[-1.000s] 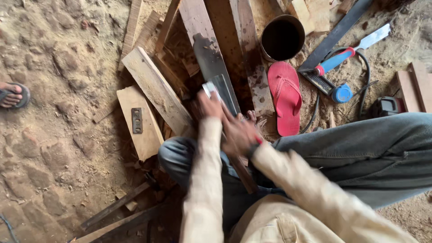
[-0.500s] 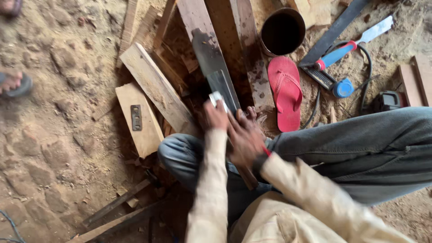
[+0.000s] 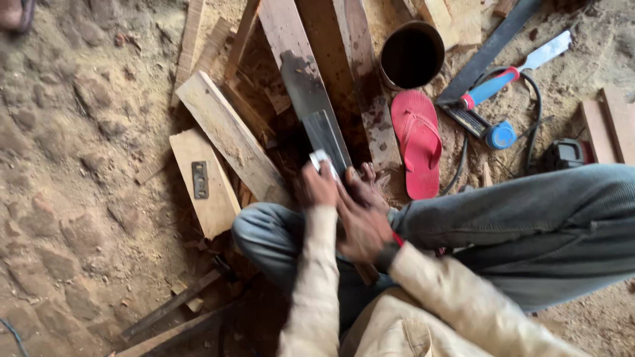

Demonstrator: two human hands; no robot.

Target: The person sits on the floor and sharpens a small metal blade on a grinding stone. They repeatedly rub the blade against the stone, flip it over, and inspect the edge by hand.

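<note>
Sandy ground strewn with planks (image 3: 228, 135); dark bucket (image 3: 411, 54), red sandal (image 3: 418, 142), blue-handled tool (image 3: 512, 73) to the right. Grey metal blade (image 3: 314, 106) flat along a long board (image 3: 291, 46), just ahead of bent knees. Left hand (image 3: 319, 185) curled over a small pale block (image 3: 319, 158) at the blade's near end, fingers closed around it. Right hand (image 3: 360, 218) close beside, fingers (image 3: 365, 177) loosely spread, tips at the blade edge; grip unclear.
</note>
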